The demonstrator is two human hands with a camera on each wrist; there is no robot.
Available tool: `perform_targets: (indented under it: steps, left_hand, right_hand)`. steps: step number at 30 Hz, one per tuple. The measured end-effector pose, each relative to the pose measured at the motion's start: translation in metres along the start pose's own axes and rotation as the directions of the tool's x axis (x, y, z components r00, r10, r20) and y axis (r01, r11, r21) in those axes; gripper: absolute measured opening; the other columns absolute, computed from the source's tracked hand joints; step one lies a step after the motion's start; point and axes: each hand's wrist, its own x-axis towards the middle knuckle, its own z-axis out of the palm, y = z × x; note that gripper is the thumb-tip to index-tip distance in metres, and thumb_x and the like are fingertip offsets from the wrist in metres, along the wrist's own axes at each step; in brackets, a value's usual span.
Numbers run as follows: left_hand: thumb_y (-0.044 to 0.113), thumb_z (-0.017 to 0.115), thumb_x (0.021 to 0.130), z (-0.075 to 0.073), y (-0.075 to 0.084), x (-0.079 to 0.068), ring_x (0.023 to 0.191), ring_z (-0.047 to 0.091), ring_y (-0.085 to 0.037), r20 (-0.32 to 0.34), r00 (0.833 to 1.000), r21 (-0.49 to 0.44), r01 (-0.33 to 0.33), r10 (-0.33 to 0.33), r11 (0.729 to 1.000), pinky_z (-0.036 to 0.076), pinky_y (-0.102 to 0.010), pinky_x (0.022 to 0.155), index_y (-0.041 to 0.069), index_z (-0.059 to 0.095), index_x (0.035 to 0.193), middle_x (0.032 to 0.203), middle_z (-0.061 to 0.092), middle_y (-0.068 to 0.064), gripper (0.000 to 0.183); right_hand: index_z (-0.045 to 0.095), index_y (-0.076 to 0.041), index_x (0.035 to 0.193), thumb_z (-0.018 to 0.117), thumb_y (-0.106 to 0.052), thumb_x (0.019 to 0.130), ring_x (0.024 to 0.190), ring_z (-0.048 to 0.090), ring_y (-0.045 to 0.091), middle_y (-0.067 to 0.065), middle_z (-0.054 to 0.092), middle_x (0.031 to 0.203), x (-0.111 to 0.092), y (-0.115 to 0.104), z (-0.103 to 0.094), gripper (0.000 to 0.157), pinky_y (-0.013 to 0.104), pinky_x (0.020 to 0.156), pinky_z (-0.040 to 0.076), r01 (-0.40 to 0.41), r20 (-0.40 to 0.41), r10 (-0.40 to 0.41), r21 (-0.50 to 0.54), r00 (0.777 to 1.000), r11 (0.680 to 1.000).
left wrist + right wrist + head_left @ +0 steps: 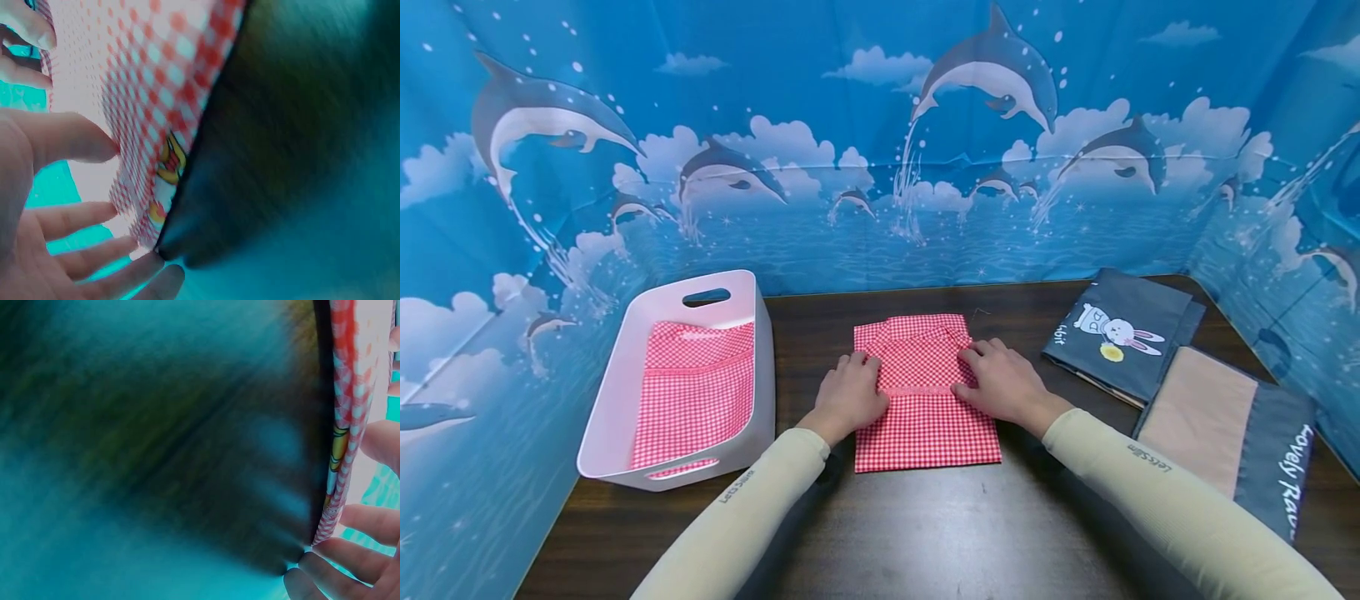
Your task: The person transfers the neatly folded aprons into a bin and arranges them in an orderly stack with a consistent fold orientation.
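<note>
A folded red-and-white gingham cloth (925, 429) lies flat on the table in front of me, with a seam across its middle. My left hand (850, 396) rests at its left edge, thumb on the fabric and fingers spread. On the opposite side my right hand (1003, 383) touches the right edge with thumb and fingertips, its fingers loosely extended. The left wrist view has the left thumb and fingers against the checked fabric (134, 81), where a small yellow print shows. In the right wrist view, the right fingers (353, 559) meet the layered edge of the cloth.
At the left stands a white plastic basket (763, 367) holding another red gingham cloth (696, 400). To the right lie a folded dark cloth with a rabbit print (1138, 300) and a folded beige-and-dark cloth (1202, 412). A dolphin-print curtain (820, 242) hangs behind the dark wooden table (917, 533).
</note>
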Motion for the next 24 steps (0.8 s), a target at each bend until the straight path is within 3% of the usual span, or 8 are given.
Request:
perform_targets:
  steps: [5,13,17,20,24]
  left_hand:
    - [0.025,0.082,0.091,0.000,0.001,0.000,0.129,0.055,-0.039,-0.030,0.995,-0.173,0.093,-0.099,0.980,0.057,-0.055,0.107,-0.003,0.057,0.147,0.145,0.055,-0.026,0.068]
    - [0.019,0.087,0.084,-0.006,0.002,-0.001,0.128,0.051,-0.044,0.002,0.976,-0.379,0.203,-0.219,0.903,0.057,-0.060,0.105,-0.010,0.049,0.148,0.142,0.050,-0.032,0.080]
    - [0.016,0.087,0.083,-0.010,0.000,0.000,0.136,0.046,-0.048,0.087,0.956,-0.470,0.286,-0.279,0.835,0.051,-0.061,0.111,-0.010,0.038,0.153,0.149,0.041,-0.035,0.089]
    - [0.018,0.087,0.084,-0.014,-0.004,-0.002,0.142,0.044,-0.051,0.162,0.934,-0.519,0.355,-0.318,0.777,0.047,-0.064,0.116,-0.010,0.029,0.158,0.157,0.033,-0.037,0.098]
    - [0.022,0.087,0.087,-0.019,-0.010,-0.005,0.135,0.051,-0.047,0.251,0.907,-0.568,0.420,-0.337,0.708,0.051,-0.059,0.115,-0.010,0.031,0.156,0.155,0.040,-0.035,0.094]
  right_hand:
    - [0.061,-0.006,0.151,0.078,-0.044,0.094,0.142,0.054,0.041,0.023,0.059,0.155,0.000,-0.001,0.000,0.070,0.061,0.119,0.047,-0.003,0.002,0.003,-0.002,1.000,1.000]
    - [0.059,-0.007,0.153,0.076,-0.044,0.096,0.143,0.054,0.041,0.023,0.058,0.156,-0.002,-0.001,0.002,0.070,0.061,0.119,0.047,-0.013,-0.005,0.013,0.005,1.000,1.000]
    - [0.057,-0.005,0.154,0.077,-0.042,0.096,0.139,0.054,0.042,0.024,0.059,0.153,-0.003,-0.004,0.003,0.072,0.061,0.115,0.050,-0.046,-0.025,0.048,0.051,0.999,0.998]
    - [0.051,0.001,0.155,0.078,-0.042,0.096,0.135,0.055,0.044,0.028,0.058,0.150,-0.004,-0.005,0.002,0.078,0.063,0.109,0.054,-0.112,-0.032,0.116,0.110,0.993,0.988]
    - [0.049,0.010,0.151,0.077,-0.045,0.096,0.128,0.060,0.047,0.033,0.057,0.144,-0.005,-0.002,-0.004,0.082,0.064,0.103,0.056,-0.223,-0.002,0.228,0.194,0.974,0.955]
